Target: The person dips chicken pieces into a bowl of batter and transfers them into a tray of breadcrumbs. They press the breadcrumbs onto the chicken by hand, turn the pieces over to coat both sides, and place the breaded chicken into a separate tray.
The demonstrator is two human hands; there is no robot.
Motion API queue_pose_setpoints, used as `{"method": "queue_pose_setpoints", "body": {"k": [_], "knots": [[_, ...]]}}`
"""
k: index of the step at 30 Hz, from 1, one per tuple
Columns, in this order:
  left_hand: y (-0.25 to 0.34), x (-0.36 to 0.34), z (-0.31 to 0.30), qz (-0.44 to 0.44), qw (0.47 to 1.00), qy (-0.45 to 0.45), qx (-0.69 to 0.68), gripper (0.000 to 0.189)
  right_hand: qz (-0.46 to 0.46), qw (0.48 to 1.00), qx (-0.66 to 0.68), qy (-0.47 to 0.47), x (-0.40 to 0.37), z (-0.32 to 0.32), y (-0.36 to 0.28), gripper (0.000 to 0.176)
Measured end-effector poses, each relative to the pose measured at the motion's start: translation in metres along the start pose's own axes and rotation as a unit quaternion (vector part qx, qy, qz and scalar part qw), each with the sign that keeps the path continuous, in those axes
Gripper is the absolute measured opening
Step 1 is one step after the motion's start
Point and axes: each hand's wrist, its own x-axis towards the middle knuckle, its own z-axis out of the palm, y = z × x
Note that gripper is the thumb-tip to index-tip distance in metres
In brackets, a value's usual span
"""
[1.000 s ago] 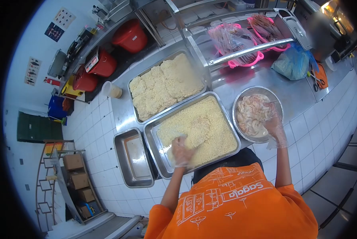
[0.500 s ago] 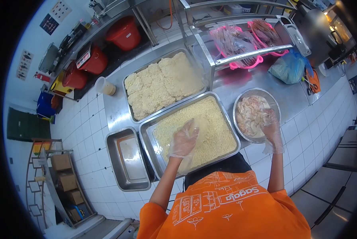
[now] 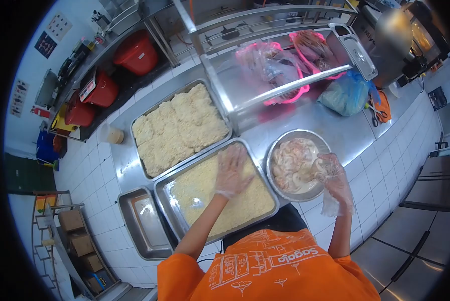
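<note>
Your left hand (image 3: 232,171), in a loose clear glove, lies flat on the crumbs (image 3: 245,205) in the crumb tray (image 3: 160,193), which sits at the near edge of the bench (image 3: 330,128). Its grip is apart, with the fingers spread. Whatever lies under the palm is hidden. Your right hand (image 3: 332,175), also gloved, is at the right side of the steel bowl (image 3: 269,168) just right of the tray, touching the wet pieces (image 3: 292,165). I cannot tell whether its grip is closed on one.

For an even coat, press with the whole palm rather than the fingertips, and scoop loose crumbs over before pressing. Leave the wet work to the right hand and the crumbs to the left, so the crumbs do not clump. Coated pieces fill the far tray (image 3: 134,150), just behind.

The white lettering on your orange shirt (image 3: 265,266) looks like "Sagala", upside down in this view. The wall posters are too small to read.
</note>
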Motion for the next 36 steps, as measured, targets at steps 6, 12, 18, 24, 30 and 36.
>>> {"method": "queue_pose_setpoints", "body": {"k": [6, 12, 18, 24, 30, 36], "knots": [[-0.002, 0.005, -0.017, 0.042, 0.997, -0.056, -0.023, 0.104, -0.012, 0.992, 0.123, -0.041, 0.012, -0.011, 0.01, 0.051], [-0.019, 0.007, -0.02, 0.039, 0.996, 0.009, -0.074, 0.087, -0.024, 0.982, 0.175, -0.068, 0.017, -0.007, 0.011, 0.057], [-0.016, 0.032, -0.007, -0.011, 0.999, 0.019, -0.03, 0.089, 0.01, 0.977, 0.205, -0.059, 0.023, -0.007, 0.033, 0.062], [-0.013, 0.033, -0.014, -0.019, 1.0, 0.009, -0.015, 0.09, 0.025, 0.991, 0.122, -0.045, 0.029, -0.007, 0.034, 0.064], [-0.013, 0.015, -0.016, -0.05, 0.997, 0.056, 0.023, 0.082, -0.018, 0.978, 0.207, -0.032, 0.025, -0.001, 0.052, 0.065], [-0.012, -0.017, -0.011, -0.172, 0.982, 0.074, 0.016, 0.076, 0.006, 0.98, 0.196, -0.037, 0.025, 0.0, 0.033, 0.056]]}}
